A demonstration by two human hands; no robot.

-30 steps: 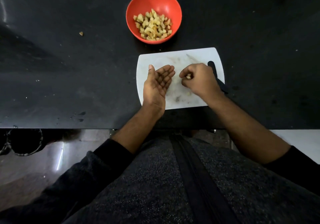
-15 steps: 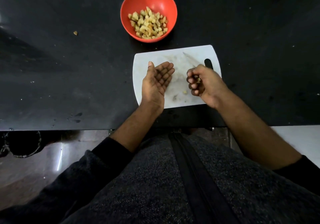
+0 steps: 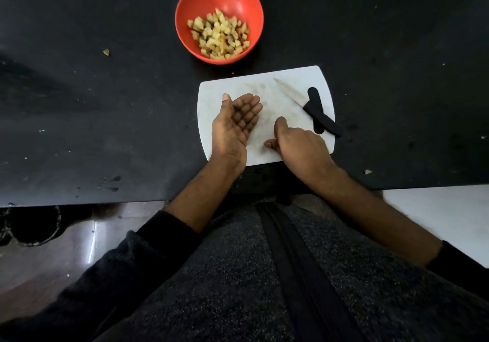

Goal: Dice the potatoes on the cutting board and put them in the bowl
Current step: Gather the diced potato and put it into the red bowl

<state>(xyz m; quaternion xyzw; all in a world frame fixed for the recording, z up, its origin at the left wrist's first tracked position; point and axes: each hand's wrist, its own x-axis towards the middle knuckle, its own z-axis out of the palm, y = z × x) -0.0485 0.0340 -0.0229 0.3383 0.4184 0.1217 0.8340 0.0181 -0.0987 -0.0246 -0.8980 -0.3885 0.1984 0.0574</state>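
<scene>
A: Both hands are over the cutting board [image 3: 296, 74]. The left hand [image 3: 234, 127] is cupped palm-up with fingers straight, on the board's left half, just as it was half a second ago, and I see nothing lying in the palm.

B: And the right hand [image 3: 296, 146]?

A: It has dropped toward the board's near edge. Earlier it was curled round a few potato pieces, palm partly turned up; now it is knuckles-up, thumb and forefinger reaching toward the board surface close to the left palm. Whether it still pinches anything underneath, I cannot tell.

B: Where are the potatoes?

A: The diced potato [image 3: 219, 35] sits heaped in the red bowl [image 3: 185, 11], which stands on the counter [image 3: 92, 117] beyond the board's far left corner, near the counter's far edge. The loose bit that lay on the board a moment ago is no longer visible.

B: The knife?

A: The knife [image 3: 304, 101] lies on the board's right side, blade toward the far edge, black handle across the board's slot and overhanging the right edge. The right hand covered much of it before; now it shows whole.

B: Anything else?

A: A stray scrap [image 3: 106, 52] on the counter left of the bowl, another scrap [image 3: 367, 172] near the counter's near edge, right of the board
</scene>
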